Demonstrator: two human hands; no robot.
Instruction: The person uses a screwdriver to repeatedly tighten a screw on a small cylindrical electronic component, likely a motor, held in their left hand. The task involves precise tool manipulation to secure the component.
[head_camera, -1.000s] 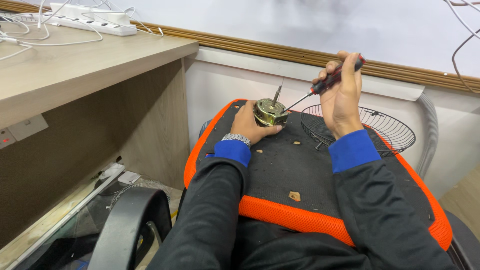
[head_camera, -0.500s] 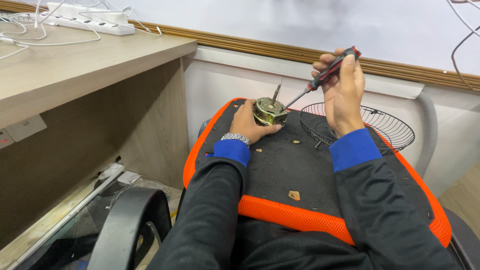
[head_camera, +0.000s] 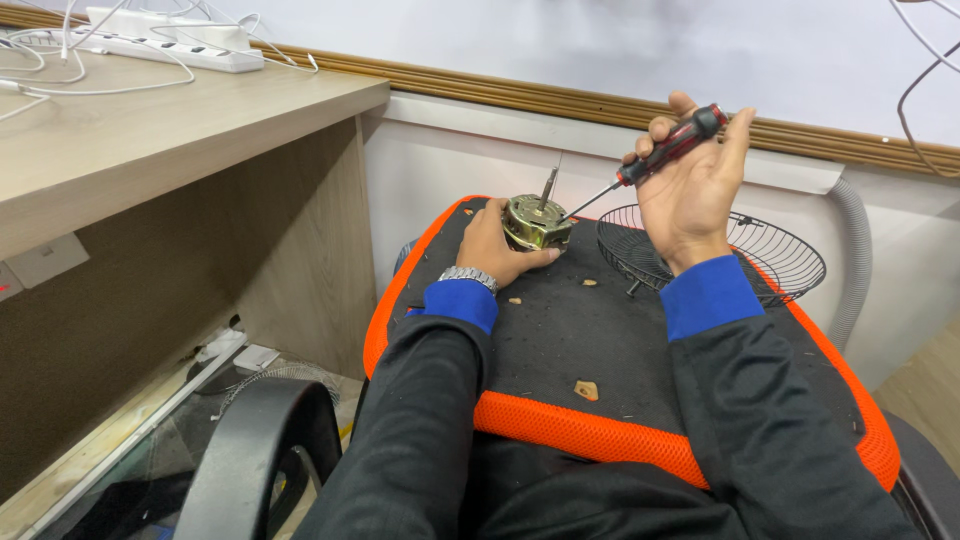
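the small fan motor (head_camera: 535, 222) sits on the black pad with an orange rim (head_camera: 560, 432), and the person's left hand (head_camera: 495, 245) wraps around its near side, the grip closed on the round brass-coloured body. it looks like a dense lump of metal, heavy for its bulk, stiff and unlikely to crush; its smooth round wall could turn or slide on the pad under a twisting push, so the low wrap around the body seems the sound place to hold, clear of the thin shaft (head_camera: 548, 186) that stands up from the top

the right hand (head_camera: 690, 185) is up and to the right of that grip, clenched around the red and black handle of a screwdriver (head_camera: 655, 160); its thin blade slants down to the motor's top edge. the tool looks light and rigid, the handle ribbed enough not to slip

just right of the motor lies a wire fan guard (head_camera: 775, 262). no packages or labels show on these things; far to the left of the hands, a white power strip (head_camera: 175, 40) with white cords rests on the wooden surface (head_camera: 150, 130), and a pale rectangular plate (head_camera: 45, 260) sits on its front face
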